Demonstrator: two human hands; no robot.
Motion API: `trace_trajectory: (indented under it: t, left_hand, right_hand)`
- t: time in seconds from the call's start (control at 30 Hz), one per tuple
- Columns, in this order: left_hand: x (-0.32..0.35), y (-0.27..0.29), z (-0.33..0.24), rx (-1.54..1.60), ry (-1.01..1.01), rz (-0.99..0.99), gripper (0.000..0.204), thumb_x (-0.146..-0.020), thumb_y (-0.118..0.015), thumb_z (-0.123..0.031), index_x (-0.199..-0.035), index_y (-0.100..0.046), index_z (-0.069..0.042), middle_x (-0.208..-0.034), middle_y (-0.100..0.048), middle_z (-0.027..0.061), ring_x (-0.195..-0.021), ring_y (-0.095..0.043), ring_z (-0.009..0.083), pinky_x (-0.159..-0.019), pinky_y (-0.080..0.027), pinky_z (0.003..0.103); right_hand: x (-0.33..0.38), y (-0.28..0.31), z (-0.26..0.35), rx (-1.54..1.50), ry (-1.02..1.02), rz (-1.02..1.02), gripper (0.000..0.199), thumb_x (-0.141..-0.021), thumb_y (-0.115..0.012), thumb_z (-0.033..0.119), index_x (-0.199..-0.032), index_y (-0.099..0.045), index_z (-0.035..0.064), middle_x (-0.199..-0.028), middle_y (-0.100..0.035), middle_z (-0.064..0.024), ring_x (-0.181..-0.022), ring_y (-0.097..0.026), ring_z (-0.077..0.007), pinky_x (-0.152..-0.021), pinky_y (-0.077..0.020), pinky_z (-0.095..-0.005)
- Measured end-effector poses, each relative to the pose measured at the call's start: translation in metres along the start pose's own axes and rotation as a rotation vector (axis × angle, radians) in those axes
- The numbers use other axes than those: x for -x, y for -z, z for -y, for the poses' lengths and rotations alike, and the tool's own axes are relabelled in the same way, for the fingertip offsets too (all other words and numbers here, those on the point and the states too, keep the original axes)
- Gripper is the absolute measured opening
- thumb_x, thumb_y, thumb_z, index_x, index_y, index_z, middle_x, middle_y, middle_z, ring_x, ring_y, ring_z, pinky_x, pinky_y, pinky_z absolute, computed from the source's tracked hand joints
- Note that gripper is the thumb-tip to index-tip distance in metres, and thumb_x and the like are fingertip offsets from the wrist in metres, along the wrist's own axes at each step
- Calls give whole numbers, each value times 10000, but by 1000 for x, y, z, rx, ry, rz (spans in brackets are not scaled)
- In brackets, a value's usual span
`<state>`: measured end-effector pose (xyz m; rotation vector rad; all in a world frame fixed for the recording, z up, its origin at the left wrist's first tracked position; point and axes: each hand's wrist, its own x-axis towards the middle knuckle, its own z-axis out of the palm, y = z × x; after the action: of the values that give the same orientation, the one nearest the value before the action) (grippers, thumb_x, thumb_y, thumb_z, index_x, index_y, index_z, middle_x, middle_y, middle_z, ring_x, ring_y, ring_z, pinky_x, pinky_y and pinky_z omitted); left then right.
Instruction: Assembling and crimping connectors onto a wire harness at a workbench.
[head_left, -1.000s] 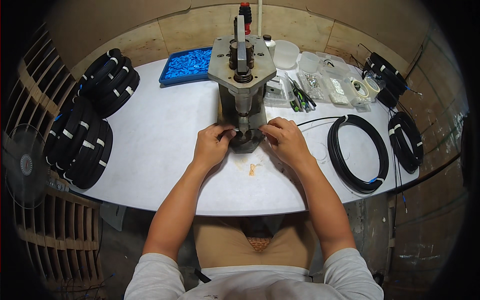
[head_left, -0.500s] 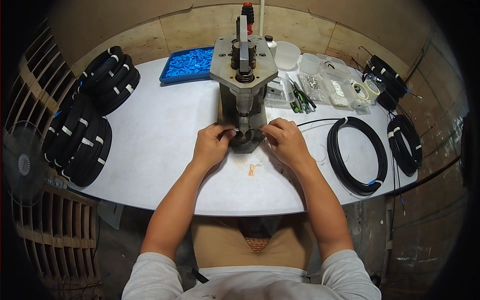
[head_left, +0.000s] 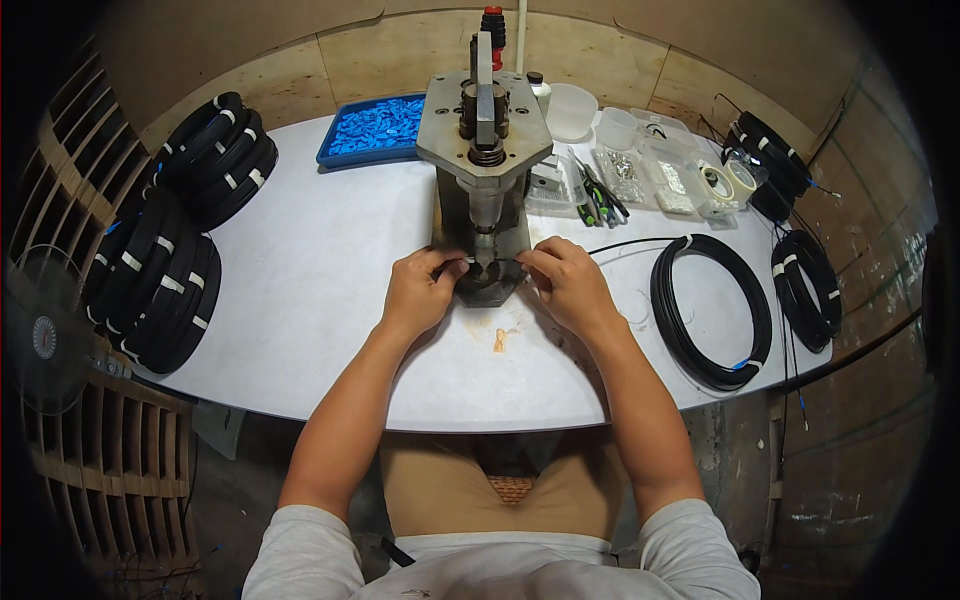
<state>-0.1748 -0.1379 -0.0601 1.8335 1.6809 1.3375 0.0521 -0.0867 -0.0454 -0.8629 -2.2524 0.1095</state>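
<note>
A metal press [head_left: 484, 150] stands upright in front of me at the middle of the table. At the left of its lower die, my left hand [head_left: 420, 288] is closed in a pinch. What sits between thumb and forefinger is too small to make out. On the die's other side my right hand [head_left: 568, 282] pinches a black cable [head_left: 630, 243], which runs out behind the hand to a coil of cable [head_left: 712, 312] lying on the right. The cable's end at the die is mostly hidden by the fingers and the press.
Stacks of black cable coils [head_left: 165, 285] line the left edge. A blue tray [head_left: 368, 157] with small blue pieces stands behind left. Green-and-black pliers [head_left: 600, 195], plastic tubs [head_left: 571, 112] and tape rolls [head_left: 740, 175] crowd the back right. Another coil [head_left: 806, 290] lies on the right edge.
Both hands keep their pinch at the press die. The whole view has shifted very slightly, with nothing else visibly moved.
</note>
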Motion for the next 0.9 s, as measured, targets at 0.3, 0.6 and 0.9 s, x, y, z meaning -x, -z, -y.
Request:
trace_trajectory:
  t: [0.3, 0.6, 0.9]
  left_hand:
    - [0, 1, -1, -4, 25, 22, 163, -868, -669, -124, -996, -742, -54, -856, -704, 151, -748, -669, 261, -698, -515, 333]
    - [0, -1, 4, 2, 8, 13, 175, -862, -672, -128, -996, -738, -37, -858, -705, 159, -747, -673, 270, -692, -517, 337]
    - [0, -1, 4, 0, -5, 11, 171, -862, -669, -123, -993, -737, -37, -857, -707, 159, -748, -676, 269, -691, -518, 334]
  right_hand:
    - [1, -1, -3, 17, 21, -3, 278, -725, -677, -55, -970, -702, 72, -878, -638, -78, -824, -632, -263, -747, -519, -367]
    - [1, -2, -3, 8, 17, -12, 250, -742, -678, -38, -965, -705, 72, -879, -640, -78, -829, -633, -262, -738, -522, -365]
    - [1, -1, -2, 4, 16, 0, 259, -736, -678, -44, -965, -705, 73, -877, -638, -79, -823, -634, -263, -733, -524, -365]
